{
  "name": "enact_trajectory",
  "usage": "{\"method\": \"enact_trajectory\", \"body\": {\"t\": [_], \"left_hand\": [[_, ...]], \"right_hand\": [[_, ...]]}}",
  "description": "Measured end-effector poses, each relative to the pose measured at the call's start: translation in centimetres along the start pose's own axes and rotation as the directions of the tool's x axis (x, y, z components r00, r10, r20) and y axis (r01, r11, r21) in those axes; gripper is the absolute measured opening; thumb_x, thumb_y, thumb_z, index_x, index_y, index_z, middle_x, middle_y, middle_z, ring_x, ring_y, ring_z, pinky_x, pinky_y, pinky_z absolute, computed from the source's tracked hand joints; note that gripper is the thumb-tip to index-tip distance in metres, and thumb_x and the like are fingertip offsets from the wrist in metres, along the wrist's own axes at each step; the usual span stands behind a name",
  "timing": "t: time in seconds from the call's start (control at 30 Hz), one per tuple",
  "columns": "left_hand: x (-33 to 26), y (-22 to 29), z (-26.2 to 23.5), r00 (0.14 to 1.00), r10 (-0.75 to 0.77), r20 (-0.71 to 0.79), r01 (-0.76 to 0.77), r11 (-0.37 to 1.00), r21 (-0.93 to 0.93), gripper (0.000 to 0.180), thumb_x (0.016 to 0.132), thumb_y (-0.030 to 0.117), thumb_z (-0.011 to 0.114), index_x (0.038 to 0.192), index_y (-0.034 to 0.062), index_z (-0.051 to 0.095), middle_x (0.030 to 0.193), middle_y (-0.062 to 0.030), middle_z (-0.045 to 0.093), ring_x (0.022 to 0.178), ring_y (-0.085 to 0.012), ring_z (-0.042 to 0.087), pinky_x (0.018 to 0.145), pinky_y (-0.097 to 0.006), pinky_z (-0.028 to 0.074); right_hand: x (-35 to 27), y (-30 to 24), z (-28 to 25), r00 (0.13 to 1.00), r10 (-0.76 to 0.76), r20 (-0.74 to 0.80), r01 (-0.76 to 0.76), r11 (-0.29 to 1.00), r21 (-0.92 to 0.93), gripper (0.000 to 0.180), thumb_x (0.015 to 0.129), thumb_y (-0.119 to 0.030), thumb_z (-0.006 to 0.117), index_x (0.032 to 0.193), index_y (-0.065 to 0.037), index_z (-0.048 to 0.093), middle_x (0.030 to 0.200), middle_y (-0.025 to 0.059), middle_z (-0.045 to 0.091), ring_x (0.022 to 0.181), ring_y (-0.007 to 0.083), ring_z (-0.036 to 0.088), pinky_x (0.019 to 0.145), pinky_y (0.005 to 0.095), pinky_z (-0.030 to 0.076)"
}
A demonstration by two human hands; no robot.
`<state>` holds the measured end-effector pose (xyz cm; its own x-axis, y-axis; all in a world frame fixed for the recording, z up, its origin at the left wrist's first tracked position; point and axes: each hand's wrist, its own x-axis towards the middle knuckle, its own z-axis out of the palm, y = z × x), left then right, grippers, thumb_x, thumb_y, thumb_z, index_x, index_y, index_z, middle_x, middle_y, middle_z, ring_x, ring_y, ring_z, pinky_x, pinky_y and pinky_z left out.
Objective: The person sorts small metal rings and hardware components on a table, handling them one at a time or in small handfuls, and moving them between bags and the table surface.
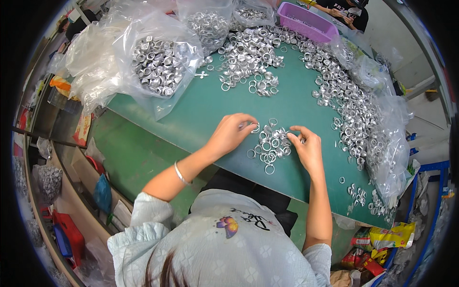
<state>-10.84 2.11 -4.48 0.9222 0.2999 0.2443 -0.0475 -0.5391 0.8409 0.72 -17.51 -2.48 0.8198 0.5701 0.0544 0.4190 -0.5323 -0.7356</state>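
A small heap of silver metal rings [271, 145] lies on the green table [201, 115] between my two hands. My left hand [233, 132] reaches in from the left, and its fingertips pinch one ring [255, 128] at the heap's upper left edge. My right hand [306, 147] rests at the heap's right side, with its thumb and forefinger closed on a ring there. A thin bracelet [180, 174] circles my left wrist.
Clear plastic bags of rings [160, 62] sit at the back left. Loose rings [251, 57] spread across the back, and more run down the right side [351, 110]. A purple basket [308, 21] stands far back. Another person's hands [340, 13] work beyond it.
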Motion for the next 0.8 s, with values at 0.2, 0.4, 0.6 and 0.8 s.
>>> {"method": "enact_trajectory", "body": {"t": [0.2, 0.4, 0.6, 0.8], "left_hand": [[7.2, -0.4, 2.0, 0.93, 0.044, 0.364, -0.147, 0.954, 0.261, 0.02, 0.07, 0.02, 0.068, 0.082, 0.0051, 0.062, 0.066, -0.0106, 0.055, 0.065, -0.0286, 0.055, 0.057, -0.038, 0.042], [10.1, -1.3, 3.3, 0.869, 0.087, 0.487, -0.144, 0.986, 0.081, 0.012, 0.072, 0.014, 0.066, 0.076, 0.004, 0.061, 0.063, -0.0069, 0.052, 0.057, -0.0227, 0.051, 0.054, -0.033, 0.041], [9.2, -2.0, 1.9, 0.796, -0.161, 0.583, 0.532, 0.646, -0.548, 0.01, 0.086, 0.013, 0.053, 0.088, 0.0033, 0.051, 0.067, 0.0033, 0.042, 0.054, -0.0056, 0.036, 0.045, -0.02, 0.029], [9.8, -2.8, 1.7, 0.557, -0.181, 0.811, 0.825, 0.008, -0.565, 0.007, 0.09, 0.012, 0.047, 0.092, 0.0059, 0.048, 0.07, 0.001, 0.042, 0.055, -0.004, 0.032, 0.044, -0.017, 0.023]], "right_hand": [[2.8, -0.2, 0.5, 0.986, -0.008, 0.169, 0.035, 0.987, -0.154, 0.019, 0.075, -0.016, 0.066, 0.085, 0.0, 0.064, 0.056, 0.011, 0.054, 0.048, 0.0203, 0.049, 0.049, 0.0327, 0.039], [4.2, 2.8, -0.5, 0.971, 0.082, 0.223, -0.169, 0.899, 0.405, 0.019, 0.084, -0.015, 0.057, 0.077, 0.002, 0.059, 0.051, 0.0009, 0.047, 0.044, 0.0091, 0.04, 0.041, 0.024, 0.031], [4.8, 3.8, -1.3, 0.811, 0.286, 0.511, -0.576, 0.235, 0.783, 0.019, 0.089, -0.012, 0.049, 0.077, 0.002, 0.055, 0.05, -0.0028, 0.036, 0.041, 0.0049, 0.031, 0.037, 0.019, 0.021], [3.9, 4.4, -1.1, 0.809, 0.281, 0.517, -0.588, 0.398, 0.704, 0.01, 0.084, -0.003, 0.054, 0.077, 0.003, 0.057, 0.059, 0.0025, 0.05, 0.046, 0.0059, 0.039, 0.041, 0.0208, 0.026]]}}
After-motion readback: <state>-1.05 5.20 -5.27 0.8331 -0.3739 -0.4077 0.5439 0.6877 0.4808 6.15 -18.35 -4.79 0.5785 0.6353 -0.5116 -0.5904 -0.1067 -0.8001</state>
